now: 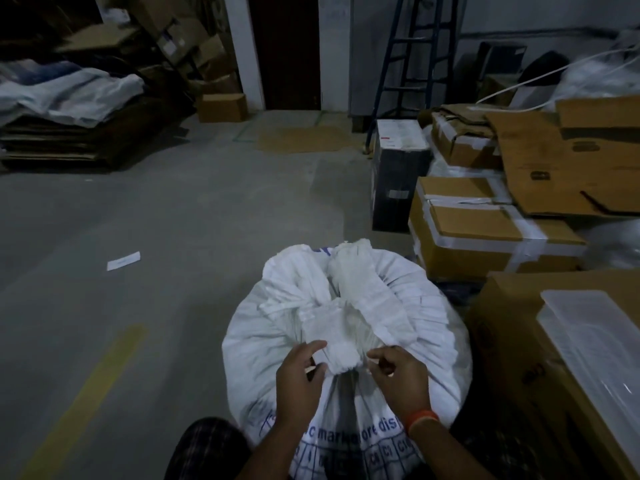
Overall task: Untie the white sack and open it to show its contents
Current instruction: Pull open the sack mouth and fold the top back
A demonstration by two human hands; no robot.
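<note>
One white sack (346,327), upright on the floor (138,237), near centre, neck bunched and tied shut; contents hidden. Two hands at the near side of the knot (343,355): left hand (299,379) fingers pinching the bunched fabric, right hand (398,375) fingers curled, pinching a thin tie. Taped cardboard boxes (485,233) stacked right.

Dim, bluish indoor light with no visible source — the dark wooden doorway (284,50) and stacked brown cardboard boxes (180,39) sink into shadow. The tied white woven plastic sack (346,306) is brightest. Wide-angle bending at the edges — soft throughout.
</note>
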